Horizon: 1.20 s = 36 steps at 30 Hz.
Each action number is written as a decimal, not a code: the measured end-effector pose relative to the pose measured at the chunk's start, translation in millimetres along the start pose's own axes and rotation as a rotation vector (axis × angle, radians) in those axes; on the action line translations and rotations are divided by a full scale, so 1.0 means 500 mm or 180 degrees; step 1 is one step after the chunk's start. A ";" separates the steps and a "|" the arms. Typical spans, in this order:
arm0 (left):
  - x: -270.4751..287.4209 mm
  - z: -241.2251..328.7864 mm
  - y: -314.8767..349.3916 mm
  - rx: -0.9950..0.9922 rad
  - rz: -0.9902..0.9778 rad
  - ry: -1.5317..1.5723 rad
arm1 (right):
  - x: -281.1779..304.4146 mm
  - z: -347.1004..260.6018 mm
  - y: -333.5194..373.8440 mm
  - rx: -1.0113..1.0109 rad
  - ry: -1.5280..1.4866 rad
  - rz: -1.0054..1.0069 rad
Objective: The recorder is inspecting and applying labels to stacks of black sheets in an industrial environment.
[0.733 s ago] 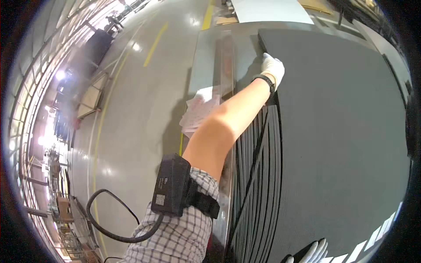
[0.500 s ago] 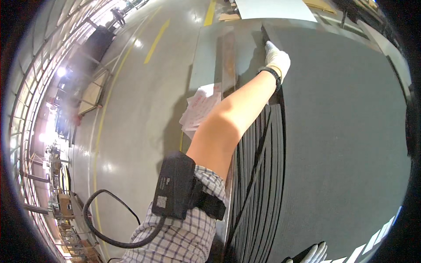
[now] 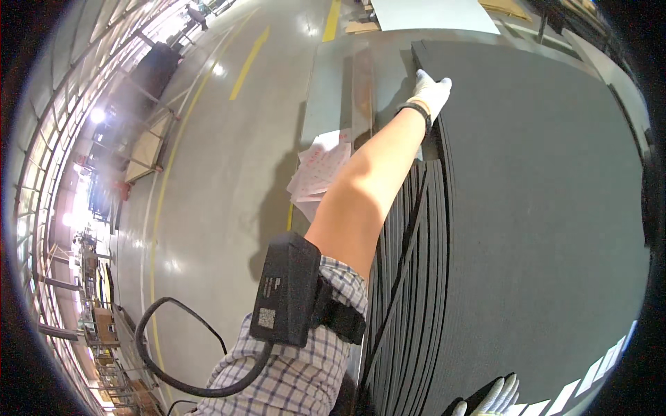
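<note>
A large dark grey panel (image 3: 541, 208), flat and rectangular, fills the right side on top of a stack of similar sheets. My left hand (image 3: 431, 96), in a white glove, reaches far forward and grips the panel's left edge near its far corner. The thumb rests on top; the other fingers are partly hidden along the side. At the lower edge my right hand (image 3: 496, 399), also gloved, lies on the panel with its fingers stretched out; the picture cuts off the rest. Several narrow dark strips (image 3: 409, 291) stand side by side along the panel's left, beneath my forearm.
Pinkish-white papers with red print (image 3: 320, 170) lie left of my forearm on a grey surface. A black box with a cable (image 3: 284, 288) is strapped to my left arm. A white sheet (image 3: 437, 15) lies beyond the panel. Floor with yellow markings (image 3: 250, 62) stretches left.
My left hand has shifted slightly left and nearer along the panel's edge, and the panel's far left corner has moved slightly left. More of my right hand shows at the lower edge.
</note>
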<state>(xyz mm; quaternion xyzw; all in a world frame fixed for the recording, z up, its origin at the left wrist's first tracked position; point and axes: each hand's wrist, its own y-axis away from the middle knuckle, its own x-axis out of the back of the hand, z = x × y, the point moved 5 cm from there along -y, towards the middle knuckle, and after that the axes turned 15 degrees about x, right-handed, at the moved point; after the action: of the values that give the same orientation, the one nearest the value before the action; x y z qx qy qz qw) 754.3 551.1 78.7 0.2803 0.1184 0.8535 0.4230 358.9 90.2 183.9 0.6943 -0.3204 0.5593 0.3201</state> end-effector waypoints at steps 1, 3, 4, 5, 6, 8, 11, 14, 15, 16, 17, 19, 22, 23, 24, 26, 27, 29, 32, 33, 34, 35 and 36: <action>0.027 0.012 0.023 -0.0077 -0.0086 0.0047 | 0.001 0.001 -0.007 0.0073 -0.0053 0.0089; 0.061 0.027 0.029 0.0027 0.0386 0.0220 | -0.004 0.003 -0.023 0.0101 -0.0108 0.0147; 0.075 0.023 0.040 -0.0038 0.0649 0.0301 | -0.007 0.001 -0.026 0.0139 -0.0116 0.0162; 0.088 0.025 0.054 -0.0113 0.0902 0.0389 | -0.009 -0.001 -0.027 0.0168 -0.0116 0.0188; 0.092 0.029 0.073 -0.0173 0.1000 0.0326 | -0.011 0.000 -0.026 0.0179 -0.0106 0.0216; 0.106 0.024 0.141 -0.0581 0.1026 0.0082 | -0.013 -0.006 -0.033 0.0156 -0.0167 0.0207; 0.112 0.004 0.243 -0.1721 0.1142 -0.0421 | -0.018 -0.018 -0.035 0.0322 -0.0195 0.0186; 0.070 -0.022 0.467 -0.2520 0.0491 -0.0939 | 0.009 -0.014 0.007 0.0495 -0.0352 0.0439; 0.058 -0.041 0.540 -0.2915 0.0306 -0.1068 | 0.038 -0.017 0.030 0.0570 -0.0493 0.0791; 0.054 -0.063 0.613 -0.3164 0.0065 -0.1034 | 0.073 -0.031 0.049 0.0585 -0.0227 0.0854; 0.048 -0.087 0.685 -0.3398 -0.0198 -0.0986 | 0.077 -0.025 0.081 0.0647 -0.0273 0.0906; 0.087 -0.123 0.826 -0.3143 -0.0812 -0.1398 | 0.060 -0.009 0.160 0.0598 -0.0036 0.0586; 0.152 -0.206 0.977 -0.3170 -0.1108 -0.1704 | 0.020 -0.015 0.263 0.0333 -0.0124 0.0428; 0.174 -0.255 1.008 -0.2947 -0.1170 -0.1928 | 0.065 -0.082 0.233 0.0361 -0.0222 0.0808; 0.212 -0.283 1.058 -0.2604 -0.1186 -0.2247 | 0.040 -0.072 0.254 0.0280 0.0272 0.0792; 0.253 -0.345 1.137 -0.2651 -0.1258 -0.1978 | 0.038 -0.083 0.257 0.0326 0.0131 0.0586; 0.263 -0.380 1.179 -0.2495 -0.1312 -0.2080 | 0.018 -0.076 0.275 0.0465 0.0275 0.0651; 0.272 -0.456 1.259 -0.2273 -0.1450 -0.2200 | -0.004 -0.054 0.293 0.0669 0.0189 0.0918; 0.289 -0.571 1.389 -0.2138 -0.1399 -0.2250 | 0.008 -0.038 0.305 0.0443 0.0533 0.0972; 0.286 -0.597 1.427 -0.2188 -0.1485 -0.2299 | 0.038 -0.044 0.327 0.0435 0.0550 0.1083; 0.280 -0.621 1.460 -0.2135 -0.1388 -0.2577 | 0.059 -0.059 0.353 0.0504 0.0493 0.1217; 0.272 -0.643 1.494 -0.2066 -0.1298 -0.2857 | 0.071 -0.072 0.390 0.0571 0.0428 0.1337; 0.262 -0.667 1.512 -0.2063 -0.1087 -0.3045 | 0.070 -0.080 0.428 0.0760 0.0274 0.1496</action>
<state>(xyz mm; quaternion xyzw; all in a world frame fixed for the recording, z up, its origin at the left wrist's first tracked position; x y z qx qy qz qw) 2.2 201.7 188.4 0.4670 -0.3079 0.5454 0.6243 170.2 -6.9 243.6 0.6093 -0.3906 0.6811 0.1106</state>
